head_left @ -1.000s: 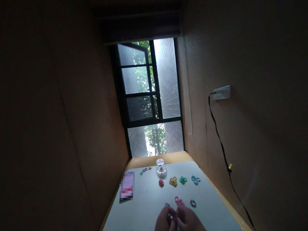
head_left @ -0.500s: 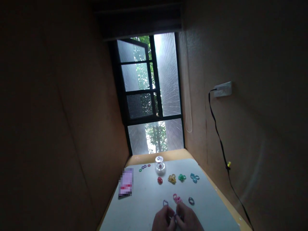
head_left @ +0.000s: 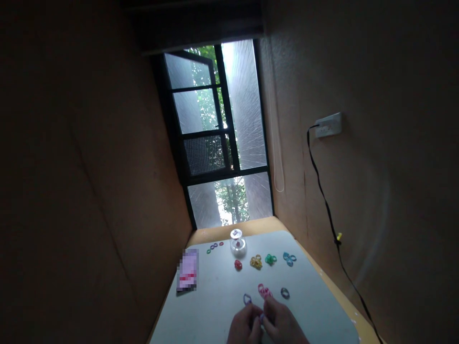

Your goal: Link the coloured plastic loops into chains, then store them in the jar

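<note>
Your left hand (head_left: 243,328) & right hand (head_left: 283,327) meet at the near edge of the table (head_left: 215,306), fingertips pinched together on a small purple ring (head_left: 262,316) btwn them (barely visible). Just beyond lie another purple ring (head_left: 247,299), a pink cluster (head_left: 265,291) & a dark ring (head_left: 284,293).

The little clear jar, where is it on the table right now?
In the head view the clear jar stands at the table's far edge near the window, just behind the red rings.
</note>
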`<state>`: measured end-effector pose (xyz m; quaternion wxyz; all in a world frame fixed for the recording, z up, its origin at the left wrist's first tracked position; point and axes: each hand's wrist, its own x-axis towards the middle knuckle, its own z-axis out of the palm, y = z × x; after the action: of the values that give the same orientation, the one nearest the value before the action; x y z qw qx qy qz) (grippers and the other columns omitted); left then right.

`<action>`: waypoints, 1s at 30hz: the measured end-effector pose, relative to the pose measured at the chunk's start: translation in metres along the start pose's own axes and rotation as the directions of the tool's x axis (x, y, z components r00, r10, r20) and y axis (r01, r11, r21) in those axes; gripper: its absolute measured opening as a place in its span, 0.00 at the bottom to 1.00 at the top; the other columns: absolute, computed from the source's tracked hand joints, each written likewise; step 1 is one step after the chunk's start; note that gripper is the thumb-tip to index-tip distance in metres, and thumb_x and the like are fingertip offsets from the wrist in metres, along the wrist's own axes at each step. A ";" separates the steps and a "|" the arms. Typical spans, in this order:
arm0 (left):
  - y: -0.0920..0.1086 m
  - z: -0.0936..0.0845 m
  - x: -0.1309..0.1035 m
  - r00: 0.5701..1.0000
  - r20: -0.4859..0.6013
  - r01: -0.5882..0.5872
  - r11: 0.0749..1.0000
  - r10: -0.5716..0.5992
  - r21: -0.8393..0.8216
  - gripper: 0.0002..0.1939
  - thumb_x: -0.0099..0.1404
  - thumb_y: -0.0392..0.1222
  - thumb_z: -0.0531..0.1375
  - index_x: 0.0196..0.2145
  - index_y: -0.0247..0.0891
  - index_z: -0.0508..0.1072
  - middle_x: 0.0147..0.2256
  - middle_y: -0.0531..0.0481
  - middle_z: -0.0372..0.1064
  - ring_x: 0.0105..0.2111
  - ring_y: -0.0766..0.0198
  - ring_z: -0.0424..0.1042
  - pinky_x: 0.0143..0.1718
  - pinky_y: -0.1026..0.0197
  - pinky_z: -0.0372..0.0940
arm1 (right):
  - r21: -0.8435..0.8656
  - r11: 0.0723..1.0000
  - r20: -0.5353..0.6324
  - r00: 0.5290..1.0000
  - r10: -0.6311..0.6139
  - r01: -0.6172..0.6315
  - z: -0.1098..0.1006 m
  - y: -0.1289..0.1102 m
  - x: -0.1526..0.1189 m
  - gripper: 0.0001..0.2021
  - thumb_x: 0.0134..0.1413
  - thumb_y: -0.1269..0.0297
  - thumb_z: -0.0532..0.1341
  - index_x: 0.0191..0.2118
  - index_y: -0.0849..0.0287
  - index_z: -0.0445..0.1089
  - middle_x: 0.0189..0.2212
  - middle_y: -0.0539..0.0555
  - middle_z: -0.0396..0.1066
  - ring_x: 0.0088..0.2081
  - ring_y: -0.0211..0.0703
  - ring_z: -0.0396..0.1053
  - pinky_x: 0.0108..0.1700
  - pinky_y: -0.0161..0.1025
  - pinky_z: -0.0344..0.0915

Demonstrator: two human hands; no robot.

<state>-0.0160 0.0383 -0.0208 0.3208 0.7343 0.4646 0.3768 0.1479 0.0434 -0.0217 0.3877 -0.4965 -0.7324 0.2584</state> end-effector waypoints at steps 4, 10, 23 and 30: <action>-0.002 -0.001 -0.001 1.000 0.003 -0.012 1.000 0.012 -0.017 0.09 0.65 0.42 0.55 0.36 0.37 0.74 0.33 0.47 0.74 0.34 0.59 0.70 0.38 0.61 0.62 | -0.039 0.999 -0.010 1.000 0.017 -0.018 0.000 -0.001 -0.002 0.02 0.50 0.66 0.57 0.29 0.56 0.63 0.24 0.48 0.68 0.28 0.38 0.64 0.31 0.34 0.56; 0.004 -0.003 -0.004 0.999 0.024 -0.028 0.997 0.030 -0.075 0.14 0.68 0.49 0.55 0.36 0.36 0.74 0.30 0.48 0.71 0.31 0.62 0.68 0.34 0.63 0.61 | -0.023 0.999 -0.013 1.000 0.026 -0.026 -0.002 -0.004 -0.003 0.06 0.50 0.64 0.57 0.26 0.56 0.60 0.23 0.48 0.67 0.27 0.39 0.64 0.30 0.35 0.54; 0.012 -0.002 -0.003 0.993 -0.062 0.091 0.993 -0.096 -0.072 0.09 0.64 0.45 0.56 0.32 0.38 0.72 0.28 0.50 0.70 0.29 0.62 0.67 0.33 0.63 0.60 | -0.013 0.999 -0.012 0.999 -0.030 0.030 -0.004 -0.011 -0.008 0.06 0.55 0.65 0.54 0.28 0.56 0.59 0.23 0.48 0.66 0.27 0.38 0.63 0.30 0.35 0.53; 0.016 -0.001 -0.004 0.993 -0.068 0.095 0.995 -0.095 0.003 0.07 0.64 0.41 0.56 0.31 0.38 0.70 0.28 0.49 0.70 0.30 0.61 0.67 0.34 0.62 0.59 | -0.020 0.999 0.018 0.999 -0.035 0.035 -0.008 -0.015 -0.009 0.04 0.52 0.67 0.55 0.27 0.56 0.60 0.23 0.48 0.66 0.27 0.39 0.63 0.31 0.35 0.53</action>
<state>-0.0107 0.0286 -0.0082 0.3203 0.6991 0.5107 0.3844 0.1491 0.0292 -0.0087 0.3806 -0.4852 -0.7470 0.2485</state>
